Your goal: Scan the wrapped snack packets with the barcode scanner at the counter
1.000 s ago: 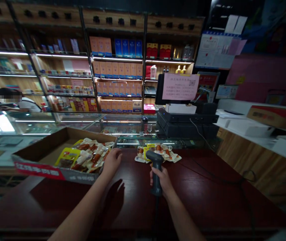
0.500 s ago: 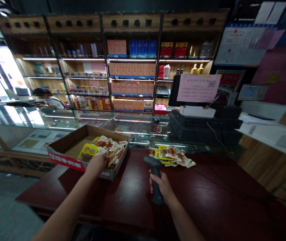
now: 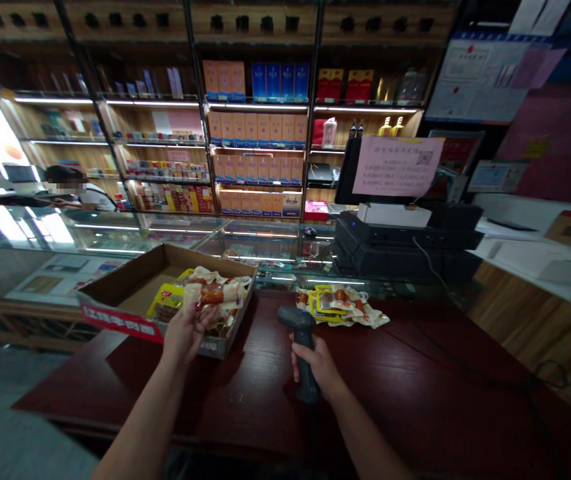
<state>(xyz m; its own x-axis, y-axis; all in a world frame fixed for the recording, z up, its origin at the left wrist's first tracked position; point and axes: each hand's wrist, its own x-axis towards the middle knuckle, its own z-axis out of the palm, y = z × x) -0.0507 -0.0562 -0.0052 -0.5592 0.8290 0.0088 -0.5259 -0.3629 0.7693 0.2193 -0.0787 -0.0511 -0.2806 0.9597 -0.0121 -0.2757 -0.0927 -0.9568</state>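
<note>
My left hand is closed on a clear snack packet with a reddish sausage inside, lifted just above the cardboard box. The box sits at the left end of the dark red counter and holds several more snack packets. My right hand grips the handle of a dark barcode scanner, head pointing up and away. A small pile of snack packets lies on the counter beyond the scanner.
A black register with a monitor and a pink notice stands behind the counter at right. Glass display cases run across the back left, with lit shelves of boxed goods behind. A person sits far left.
My left hand went from the counter's middle into the box, closed on one snack packet and lifted it. The scanner hand stayed about where it was. My view swung left.
</note>
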